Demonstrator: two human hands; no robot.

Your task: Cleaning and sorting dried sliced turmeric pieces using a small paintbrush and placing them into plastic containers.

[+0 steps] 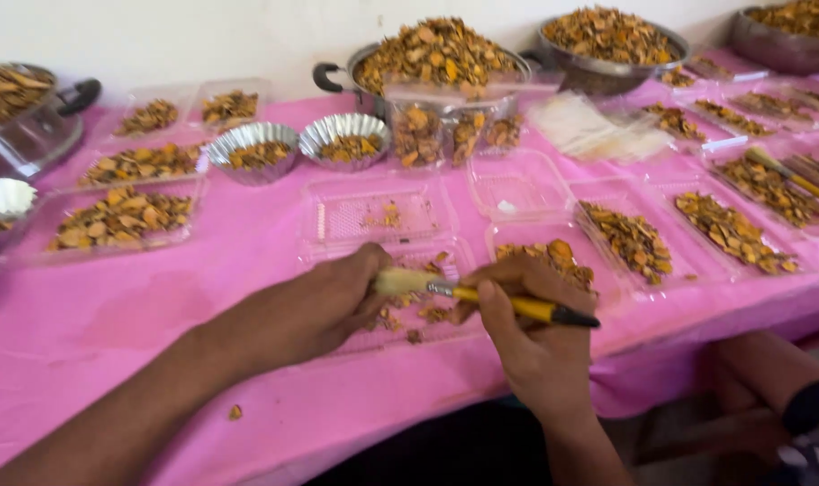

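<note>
brush over a tray of dried chips

nearest me, the right hand (535, 337) is closed around a yellow-handled brush (481, 295), fingers wrapped mid-handle with the dark end sticking out to the right. the pale bristles point left and meet the left hand (337, 301), which is curled, fingertips down on the clear plastic tray (400, 297) just in front; whether it pinches a chip i cannot tell. the two hands sit close together, nearly touching at the bristles.

the brush looks light and stiff, best held where it is, near the metal collar. the orange-brown dried chips (427, 315) seem light, dry and brittle, likely to scatter or snap under a hard pinch. the thin tray would probably flex and slide on the pink tablecloth (157, 342), so it wants steadying at its rim.

the table edge runs just under the wrists; one loose chip (235, 412) lies near it. bare cloth opens to the left. to the right, filled trays (634, 241) crowd side by side. farther back stand foil cups (344, 139), then a heaped pot (436, 58) and steel bowl (612, 40) by the wall.
</note>
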